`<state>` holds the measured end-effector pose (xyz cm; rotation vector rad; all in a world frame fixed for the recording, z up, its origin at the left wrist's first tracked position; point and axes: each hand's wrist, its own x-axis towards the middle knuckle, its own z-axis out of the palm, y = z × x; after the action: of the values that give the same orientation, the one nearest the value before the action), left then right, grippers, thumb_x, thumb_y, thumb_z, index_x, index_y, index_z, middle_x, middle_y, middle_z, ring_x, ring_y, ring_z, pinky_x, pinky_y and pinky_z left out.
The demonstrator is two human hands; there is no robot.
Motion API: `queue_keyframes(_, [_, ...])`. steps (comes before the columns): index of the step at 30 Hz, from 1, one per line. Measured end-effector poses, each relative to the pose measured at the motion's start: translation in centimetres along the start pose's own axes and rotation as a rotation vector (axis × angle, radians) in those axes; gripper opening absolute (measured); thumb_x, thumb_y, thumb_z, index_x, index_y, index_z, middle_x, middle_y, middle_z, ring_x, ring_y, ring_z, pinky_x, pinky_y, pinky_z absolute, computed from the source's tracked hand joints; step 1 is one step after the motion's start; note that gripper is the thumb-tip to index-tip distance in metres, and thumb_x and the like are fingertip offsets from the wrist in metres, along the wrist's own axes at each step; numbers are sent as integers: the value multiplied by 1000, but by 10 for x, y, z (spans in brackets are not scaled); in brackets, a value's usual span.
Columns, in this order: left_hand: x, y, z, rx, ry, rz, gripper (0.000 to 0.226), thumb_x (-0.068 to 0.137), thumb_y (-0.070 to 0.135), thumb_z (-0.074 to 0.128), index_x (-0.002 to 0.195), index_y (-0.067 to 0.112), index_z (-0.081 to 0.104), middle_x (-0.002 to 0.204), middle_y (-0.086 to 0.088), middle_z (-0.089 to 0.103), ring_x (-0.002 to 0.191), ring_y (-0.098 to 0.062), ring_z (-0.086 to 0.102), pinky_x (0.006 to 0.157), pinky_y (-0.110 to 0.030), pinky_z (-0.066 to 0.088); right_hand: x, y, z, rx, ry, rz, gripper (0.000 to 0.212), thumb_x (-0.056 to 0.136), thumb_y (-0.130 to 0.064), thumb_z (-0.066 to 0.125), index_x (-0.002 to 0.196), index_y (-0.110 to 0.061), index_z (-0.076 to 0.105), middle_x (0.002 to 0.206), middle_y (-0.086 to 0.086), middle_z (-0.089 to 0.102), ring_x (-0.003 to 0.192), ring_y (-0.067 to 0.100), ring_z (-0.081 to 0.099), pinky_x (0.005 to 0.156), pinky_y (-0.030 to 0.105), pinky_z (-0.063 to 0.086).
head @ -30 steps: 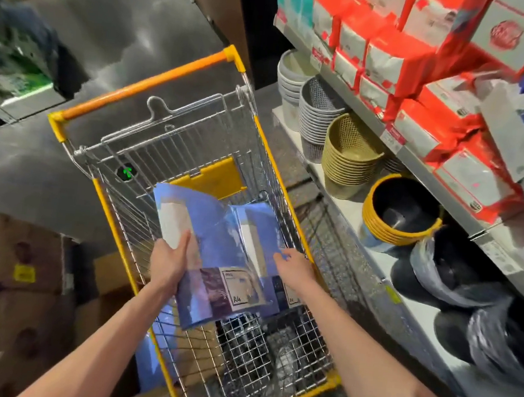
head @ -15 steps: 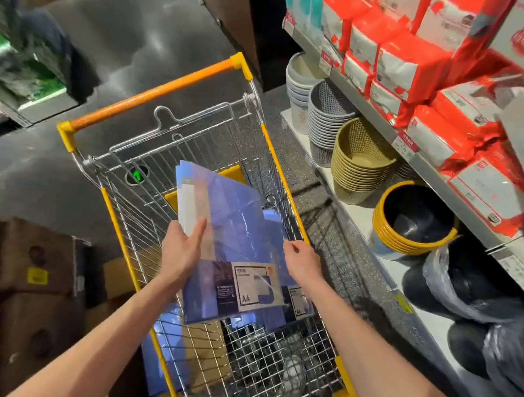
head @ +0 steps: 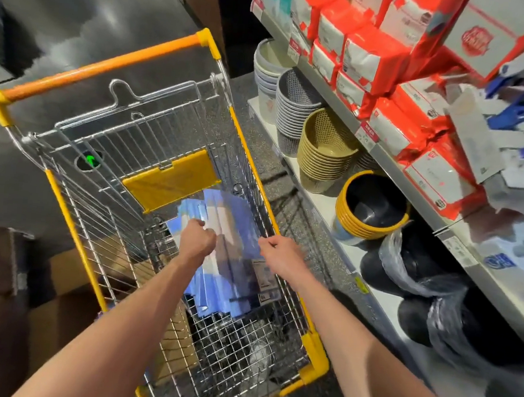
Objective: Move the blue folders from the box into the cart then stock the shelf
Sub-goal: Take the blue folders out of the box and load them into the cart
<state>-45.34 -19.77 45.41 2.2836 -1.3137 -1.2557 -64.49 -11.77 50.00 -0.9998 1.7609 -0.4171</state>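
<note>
Blue folders (head: 233, 259) lie in a fanned stack inside the cart (head: 101, 67) basket, just below the yellow seat flap (head: 170, 179). Left hand (head: 198, 240) has its fingers curled onto the stack's left edge, gripping it. Right hand (head: 279, 255) is at the right edge, fingers bent but blurred, so its grip cannot be told.

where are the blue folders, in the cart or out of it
In the cart: the blue folders sit inside the shopping cart, within its wire basket and below its yellow rim.
</note>
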Motion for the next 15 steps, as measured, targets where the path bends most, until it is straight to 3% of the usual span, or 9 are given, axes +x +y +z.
queue_keyframes(2, [-2,-1,-6,-31,-37,18,40,94,14,51,132,4,52,114,-25,67,103,-39,67,86,-47,57,-5,-3,14,3,-29,-3,40,100,-43,46,91,-10,65,77,4,62,72,24,59,79,42,53])
queue_keyframes(4, [-12,-2,-19,-19,-46,71,35,96,18,51,129,6,55,106,-18,69,97,-35,69,84,-46,56,-10,-9,31,-3,-38,-16,34,98,-43,47,85,-15,61,80,3,61,72,23,56,77,42,53])
queue_keyframes(8, [-47,-20,-60,223,44,355,31,102,23,50,129,10,56,113,-4,66,94,-23,64,81,-33,49,-18,-23,71,36,-20,-48,25,89,-44,50,82,-23,62,81,3,63,75,24,57,79,47,55])
queue_keyframes(10, [-60,-39,-85,265,78,446,31,102,28,50,129,16,56,120,-1,68,99,-23,68,88,-38,55,-20,-33,97,74,-37,-69,25,85,-47,49,81,-26,63,86,3,70,81,28,64,81,50,57])
queue_keyframes(12, [-70,-61,-112,266,132,494,28,100,30,52,125,21,59,118,3,71,94,-20,71,86,-40,57,-32,-52,121,93,-70,-85,21,89,-46,51,90,-28,64,97,4,74,91,28,69,85,49,57])
queue_keyframes(15, [-87,-99,-160,216,254,526,21,100,32,52,115,25,64,102,8,75,81,-16,70,74,-35,54,-62,-91,160,100,-98,-180,15,98,-34,52,98,-25,64,98,3,73,84,22,68,79,40,56])
